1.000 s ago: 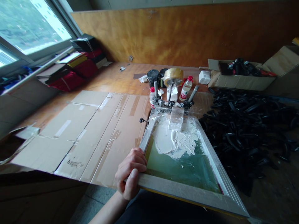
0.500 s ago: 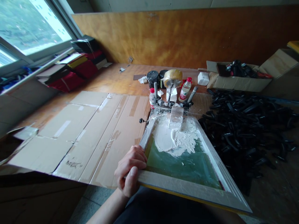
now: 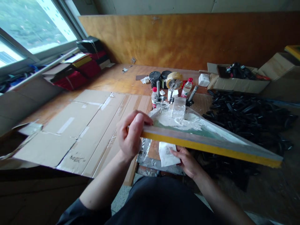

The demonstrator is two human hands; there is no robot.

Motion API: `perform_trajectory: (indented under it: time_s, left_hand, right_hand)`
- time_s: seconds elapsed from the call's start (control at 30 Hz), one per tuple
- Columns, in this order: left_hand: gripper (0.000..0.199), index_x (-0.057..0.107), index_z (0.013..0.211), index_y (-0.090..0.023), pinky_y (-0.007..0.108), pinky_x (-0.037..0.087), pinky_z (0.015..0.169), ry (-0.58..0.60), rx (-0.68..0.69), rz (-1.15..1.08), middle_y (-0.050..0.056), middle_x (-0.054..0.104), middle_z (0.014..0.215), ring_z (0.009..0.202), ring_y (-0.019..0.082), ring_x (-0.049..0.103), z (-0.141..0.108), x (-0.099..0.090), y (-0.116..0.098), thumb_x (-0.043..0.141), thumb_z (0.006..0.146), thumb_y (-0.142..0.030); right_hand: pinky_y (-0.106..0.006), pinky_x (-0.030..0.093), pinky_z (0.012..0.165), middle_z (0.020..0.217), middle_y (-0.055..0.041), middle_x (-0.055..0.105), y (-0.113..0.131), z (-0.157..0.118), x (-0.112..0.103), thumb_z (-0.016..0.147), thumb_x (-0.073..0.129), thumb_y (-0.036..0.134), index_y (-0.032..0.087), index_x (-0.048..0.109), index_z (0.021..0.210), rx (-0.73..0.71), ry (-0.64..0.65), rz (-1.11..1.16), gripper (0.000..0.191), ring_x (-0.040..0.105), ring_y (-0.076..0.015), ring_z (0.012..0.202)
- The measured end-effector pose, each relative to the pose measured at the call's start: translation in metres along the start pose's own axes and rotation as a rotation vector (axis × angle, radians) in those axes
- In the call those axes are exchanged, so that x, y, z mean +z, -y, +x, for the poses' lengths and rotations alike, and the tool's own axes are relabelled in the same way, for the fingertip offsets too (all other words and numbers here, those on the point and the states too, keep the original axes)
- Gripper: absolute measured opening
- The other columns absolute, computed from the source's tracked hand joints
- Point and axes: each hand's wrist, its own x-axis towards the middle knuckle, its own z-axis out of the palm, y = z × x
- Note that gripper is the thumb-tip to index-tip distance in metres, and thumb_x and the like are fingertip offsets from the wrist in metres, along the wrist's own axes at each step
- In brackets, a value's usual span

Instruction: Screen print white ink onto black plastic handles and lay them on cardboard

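My left hand (image 3: 131,132) is closed round the near left corner of a screen printing frame (image 3: 211,150), whose near side is tilted up. Thick white paste (image 3: 161,120) lies on the frame's green mesh, with a clear block-like squeegee (image 3: 179,107) standing in it at the far end. Beneath the raised frame, my right hand (image 3: 189,162) pinches a folded white tissue (image 3: 167,156). The tissue is over a board (image 3: 153,150) with a metal edge; part of it is hidden by the frame.
Flattened cardboard (image 3: 93,125) covers the bench on the left. Many black plastic pieces (image 3: 253,122) are heaped on the right, by an open carton (image 3: 239,84). Behind the frame stand a bottle (image 3: 187,89), a black tub (image 3: 155,79) and a tape roll (image 3: 174,80).
My left hand has lifted the frame's near side, baring the board beneath. My right hand has come into view under it with the tissue.
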Motion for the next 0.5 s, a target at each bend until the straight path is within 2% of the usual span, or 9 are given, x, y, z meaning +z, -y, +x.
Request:
perform_trajectory:
  time_s: [0.1,0.2,0.3,0.5]
  left_hand:
    - [0.037,0.061,0.067,-0.016,0.027,0.045,0.057,-0.015,-0.013,0.060,0.002,0.060,0.064,0.060,0.011,0.056,0.021,0.005,-0.001,0.045,0.094,-0.038]
    - [0.042,0.061,0.066,-0.017,0.027,0.046,0.060,-0.029,0.017,0.064,0.001,0.059,0.064,0.062,0.011,0.057,0.032,0.008,0.000,0.043,0.095,-0.040]
    - [0.045,0.063,0.064,-0.017,0.028,0.047,0.061,-0.048,0.043,0.073,0.001,0.059,0.065,0.063,0.012,0.057,0.036,0.011,0.000,0.044,0.095,-0.043]
    - [0.048,0.061,0.065,-0.015,0.029,0.047,0.058,-0.009,0.032,0.088,-0.001,0.052,0.062,0.062,0.012,0.061,0.035,0.008,0.000,0.042,0.095,-0.048]
  right_hand:
    - [-0.027,0.051,0.062,0.089,-0.0034,0.072,0.002,-0.003,-0.004,0.063,0.082,0.035,0.020,0.069,0.103,0.037,-0.006,0.043,0.044,0.065,-0.0176,0.071]
    - [-0.027,0.050,0.058,0.093,-0.0039,0.073,0.001,-0.007,-0.010,0.060,0.084,0.031,0.021,0.068,0.106,-0.013,-0.036,0.011,0.050,0.067,-0.0191,0.072]
    - [-0.029,0.052,0.060,0.094,-0.0048,0.073,-0.004,-0.010,-0.016,0.058,0.084,0.031,0.020,0.068,0.105,-0.040,-0.079,-0.019,0.051,0.067,-0.0202,0.073]
    - [-0.029,0.052,0.064,0.090,-0.0029,0.073,-0.011,-0.013,-0.020,0.057,0.083,0.029,0.020,0.070,0.100,-0.091,-0.143,-0.062,0.046,0.065,-0.0185,0.072]
